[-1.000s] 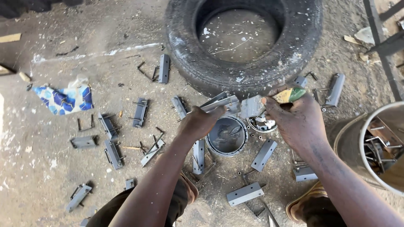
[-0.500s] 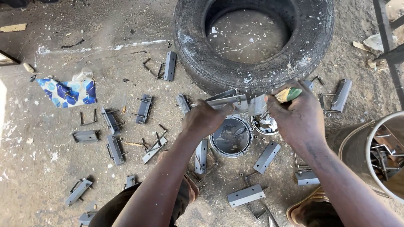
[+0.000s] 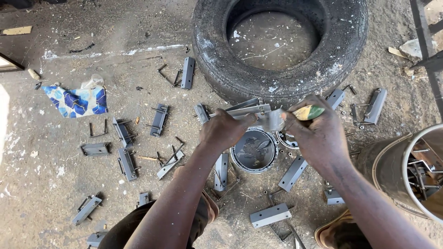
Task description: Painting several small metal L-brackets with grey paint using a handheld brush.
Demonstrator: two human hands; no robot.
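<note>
Head view, left hand [image 3: 224, 130] grasping grey metal bracket [image 3: 244, 110], right hand [image 3: 318, 133] clenched on brush [image 3: 308, 112] — probably.

The left hand [image 3: 224, 130] covers the near end of the grey metal bracket [image 3: 244, 110], and the right hand [image 3: 317, 134] hides most of the brush [image 3: 308, 112]. At three o'clock the bucket [image 3: 392, 166] runs off the frame. At twelve o'clock the tyre [image 3: 217, 50] is cropped.

Grey metal bracket [image 3: 247, 110] held level above round paint tin [image 3: 254, 150].
</note>
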